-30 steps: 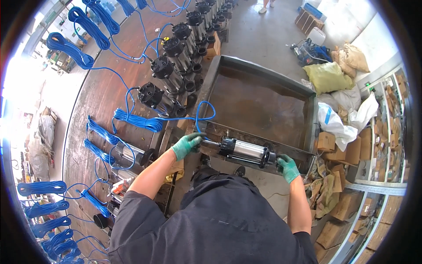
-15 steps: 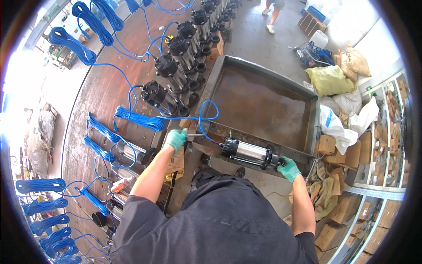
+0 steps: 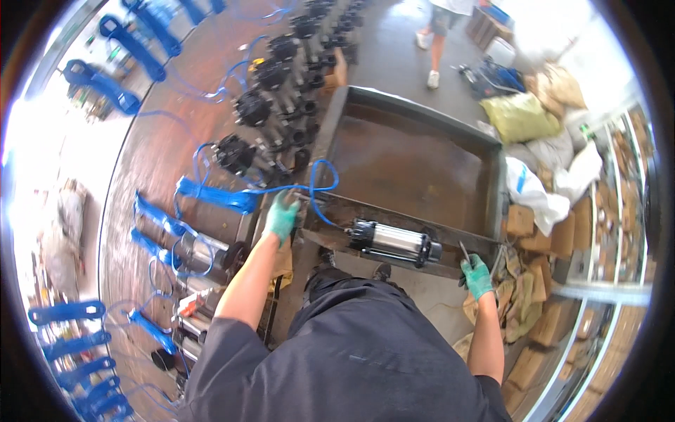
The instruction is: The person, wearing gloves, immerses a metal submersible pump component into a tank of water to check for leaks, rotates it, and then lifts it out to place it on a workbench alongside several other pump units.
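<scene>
A steel-and-black cylindrical pump (image 3: 395, 243) lies on its side across the near ledge of the metal tank, its blue cable (image 3: 320, 167) looping up from the left end. My left hand (image 3: 283, 216), in a green glove, is at the tank's left corner near the cable, its blurred fingers stretched forward and seemingly empty. My right hand (image 3: 478, 276), gloved in green too, is closed around a thin metal rod (image 3: 463, 251) to the right of the pump, apart from it. Something dark shows under its fingers, too blurred to name.
The wide metal tank (image 3: 422, 114) holds brownish water. Several upright pumps (image 3: 235, 153) line the worktable (image 3: 155, 141) on the left, with blue cable coils (image 3: 216, 195) around them. Sacks (image 3: 522, 119), cartons (image 3: 520, 219) and shelving stand at right. Another person (image 3: 439, 35) is at the far end.
My right hand has left the pump's end and moved right and down, a thin rod now showing in it. My left hand has moved up; the bar it held no longer shows clearly.
</scene>
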Available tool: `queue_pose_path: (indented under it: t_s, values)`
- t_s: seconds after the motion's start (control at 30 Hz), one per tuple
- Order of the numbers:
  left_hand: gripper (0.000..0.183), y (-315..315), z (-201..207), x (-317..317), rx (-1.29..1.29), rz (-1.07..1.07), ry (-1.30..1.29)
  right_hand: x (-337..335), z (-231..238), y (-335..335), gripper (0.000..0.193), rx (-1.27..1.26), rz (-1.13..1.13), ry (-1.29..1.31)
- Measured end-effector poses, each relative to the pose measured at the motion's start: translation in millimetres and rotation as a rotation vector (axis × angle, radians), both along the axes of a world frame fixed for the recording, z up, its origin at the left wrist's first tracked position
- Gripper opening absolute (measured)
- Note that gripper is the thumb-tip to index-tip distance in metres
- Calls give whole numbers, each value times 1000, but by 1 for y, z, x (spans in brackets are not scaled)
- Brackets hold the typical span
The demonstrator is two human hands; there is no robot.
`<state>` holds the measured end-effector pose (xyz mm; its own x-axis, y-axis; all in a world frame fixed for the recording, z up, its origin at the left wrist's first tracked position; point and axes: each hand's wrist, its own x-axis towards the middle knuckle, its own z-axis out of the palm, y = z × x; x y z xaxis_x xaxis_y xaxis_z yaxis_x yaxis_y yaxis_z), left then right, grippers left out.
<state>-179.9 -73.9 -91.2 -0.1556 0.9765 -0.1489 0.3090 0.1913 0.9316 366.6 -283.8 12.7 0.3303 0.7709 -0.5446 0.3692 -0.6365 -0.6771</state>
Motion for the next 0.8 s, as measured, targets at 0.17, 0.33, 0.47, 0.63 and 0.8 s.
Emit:
queue_pose_path:
  t_s: [0.17, 0.33, 0.47, 0.63, 0.8]
  values:
    - [37, -22, 30, 0, -342, -81, -204, 12, 12, -32, 25, 127, -97, -215]
    - [28, -24, 61, 56, -573, 87, -649, 52, -15, -48, 28, 50, -458, -117]
    - [19, -24, 65, 74, -548, -69, -654, 96, -58, -43, 36, -80, -335, -494]
    - [28, -39, 80, 82, -428, -178, -487, 77, -29, -16, 43, -254, -182, -718]
    - [36, -61, 110, 99, -178, -281, -332, 11, 23, -3, 49, 73, -30, -495]
